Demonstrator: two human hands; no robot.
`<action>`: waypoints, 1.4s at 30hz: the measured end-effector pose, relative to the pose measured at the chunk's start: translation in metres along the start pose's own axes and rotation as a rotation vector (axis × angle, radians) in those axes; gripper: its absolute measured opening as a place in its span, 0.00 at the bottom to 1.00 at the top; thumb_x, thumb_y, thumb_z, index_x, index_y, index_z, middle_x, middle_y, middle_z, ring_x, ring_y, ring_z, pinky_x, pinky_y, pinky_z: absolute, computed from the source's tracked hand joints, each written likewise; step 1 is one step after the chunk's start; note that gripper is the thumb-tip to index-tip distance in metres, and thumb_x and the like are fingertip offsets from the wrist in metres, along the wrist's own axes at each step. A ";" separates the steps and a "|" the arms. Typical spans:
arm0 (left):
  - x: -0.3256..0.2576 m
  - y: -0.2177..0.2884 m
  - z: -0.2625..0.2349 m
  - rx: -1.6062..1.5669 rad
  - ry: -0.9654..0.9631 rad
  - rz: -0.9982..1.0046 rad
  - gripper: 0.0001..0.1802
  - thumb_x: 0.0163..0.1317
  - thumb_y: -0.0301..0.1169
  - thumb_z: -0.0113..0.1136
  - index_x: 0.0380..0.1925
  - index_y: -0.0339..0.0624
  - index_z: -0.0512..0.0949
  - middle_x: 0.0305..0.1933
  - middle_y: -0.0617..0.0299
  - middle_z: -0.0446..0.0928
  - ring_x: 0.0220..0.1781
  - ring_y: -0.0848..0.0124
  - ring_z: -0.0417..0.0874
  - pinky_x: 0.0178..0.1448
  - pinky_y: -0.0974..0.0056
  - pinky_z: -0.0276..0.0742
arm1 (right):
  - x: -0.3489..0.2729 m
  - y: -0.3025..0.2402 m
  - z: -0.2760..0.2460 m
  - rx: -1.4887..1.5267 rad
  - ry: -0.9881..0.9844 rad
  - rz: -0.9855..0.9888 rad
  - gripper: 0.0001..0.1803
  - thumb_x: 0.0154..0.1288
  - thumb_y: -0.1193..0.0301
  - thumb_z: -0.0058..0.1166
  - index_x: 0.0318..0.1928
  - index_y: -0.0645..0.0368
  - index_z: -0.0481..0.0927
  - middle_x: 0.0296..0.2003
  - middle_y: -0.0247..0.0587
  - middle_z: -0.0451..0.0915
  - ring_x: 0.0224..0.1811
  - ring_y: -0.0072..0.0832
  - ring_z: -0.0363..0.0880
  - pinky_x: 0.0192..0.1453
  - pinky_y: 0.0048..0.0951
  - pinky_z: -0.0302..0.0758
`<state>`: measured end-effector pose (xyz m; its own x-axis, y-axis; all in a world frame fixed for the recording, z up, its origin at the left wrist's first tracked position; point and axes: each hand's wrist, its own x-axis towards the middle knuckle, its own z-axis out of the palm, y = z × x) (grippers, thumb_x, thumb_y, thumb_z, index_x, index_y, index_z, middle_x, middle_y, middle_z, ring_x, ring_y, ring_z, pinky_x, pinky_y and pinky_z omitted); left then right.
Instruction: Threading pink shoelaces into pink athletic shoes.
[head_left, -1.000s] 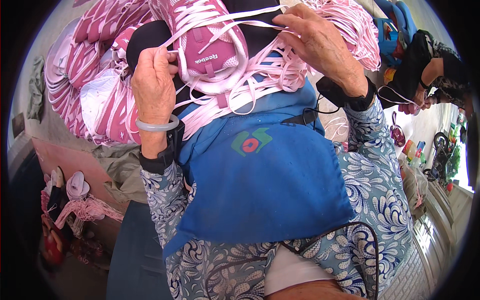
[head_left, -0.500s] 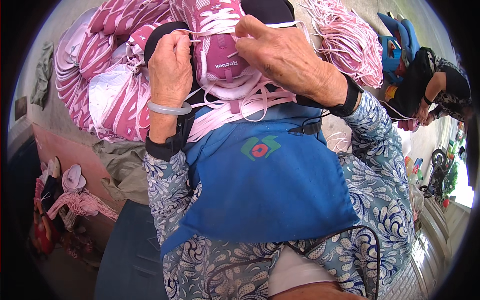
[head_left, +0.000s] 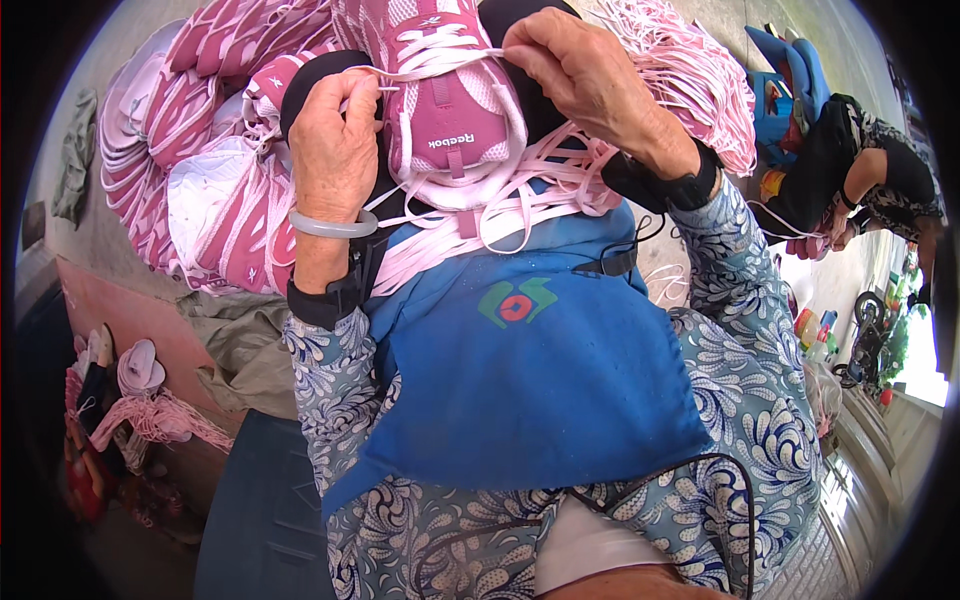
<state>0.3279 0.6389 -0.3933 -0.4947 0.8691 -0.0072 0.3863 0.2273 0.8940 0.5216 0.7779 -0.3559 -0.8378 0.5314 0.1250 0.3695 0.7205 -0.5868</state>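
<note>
A pink and white sneaker (head_left: 455,115) rests on my lap between my knees, its tongue nearest me. White lacing crosses its upper part. My left hand (head_left: 335,140), beside the shoe's left edge, pinches a white shoelace (head_left: 440,68) between thumb and fingers, with a short tip sticking out. To the right and a little higher, my right hand (head_left: 590,85) pinches the lace's other side. Between the two hands the lace runs across the top of the tongue. Loose pale pink laces (head_left: 425,257) lie on the blue apron (head_left: 540,400) just below the shoe.
Stacked pink and white shoe uppers (head_left: 225,205) crowd the left side. A large bundle of pale pink laces (head_left: 690,90) lies at the right. Beyond it another person (head_left: 865,185) sits beside a blue chair (head_left: 800,70). Grey cloth (head_left: 245,345) lies at lower left.
My right hand has moved right, away from the tongue, with the lace in its fingers, uncovering the lacing. My left hand has shifted only slightly down and left.
</note>
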 end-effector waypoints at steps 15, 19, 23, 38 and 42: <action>0.000 0.012 0.000 0.243 0.056 0.125 0.11 0.63 0.33 0.60 0.35 0.34 0.81 0.30 0.64 0.80 0.32 0.79 0.77 0.37 0.72 0.74 | -0.006 -0.002 -0.008 0.120 0.018 -0.055 0.09 0.63 0.71 0.50 0.33 0.66 0.74 0.29 0.53 0.74 0.34 0.48 0.74 0.38 0.38 0.70; -0.003 0.010 0.005 0.111 0.056 0.086 0.10 0.63 0.31 0.60 0.34 0.34 0.81 0.30 0.64 0.80 0.32 0.79 0.77 0.38 0.74 0.74 | 0.002 0.000 -0.018 0.089 -0.083 -0.172 0.11 0.63 0.70 0.49 0.31 0.67 0.73 0.28 0.54 0.73 0.34 0.48 0.74 0.37 0.39 0.70; -0.007 0.004 0.013 -0.233 0.170 0.018 0.09 0.63 0.30 0.60 0.36 0.34 0.80 0.33 0.63 0.80 0.33 0.80 0.78 0.39 0.74 0.75 | 0.007 -0.004 -0.023 -0.039 -0.194 -0.244 0.07 0.57 0.75 0.50 0.28 0.68 0.72 0.26 0.56 0.72 0.33 0.48 0.73 0.37 0.38 0.70; -0.023 0.003 0.028 0.577 0.176 0.428 0.16 0.58 0.23 0.52 0.48 0.32 0.72 0.42 0.47 0.77 0.41 0.53 0.81 0.44 0.58 0.78 | -0.029 -0.034 0.006 -0.358 -0.121 -0.049 0.13 0.58 0.70 0.51 0.34 0.72 0.71 0.32 0.60 0.67 0.33 0.48 0.71 0.32 0.35 0.74; -0.020 0.001 0.036 0.521 0.292 0.557 0.14 0.56 0.20 0.53 0.44 0.35 0.73 0.38 0.50 0.78 0.37 0.57 0.82 0.40 0.61 0.79 | -0.029 -0.017 0.014 -0.410 -0.024 -0.207 0.12 0.53 0.75 0.49 0.37 0.72 0.71 0.31 0.58 0.67 0.34 0.45 0.70 0.35 0.37 0.72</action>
<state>0.3658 0.6378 -0.4087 -0.2781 0.7817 0.5582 0.9124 0.0332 0.4080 0.5345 0.7440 -0.3604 -0.9181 0.3507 0.1844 0.3179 0.9298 -0.1856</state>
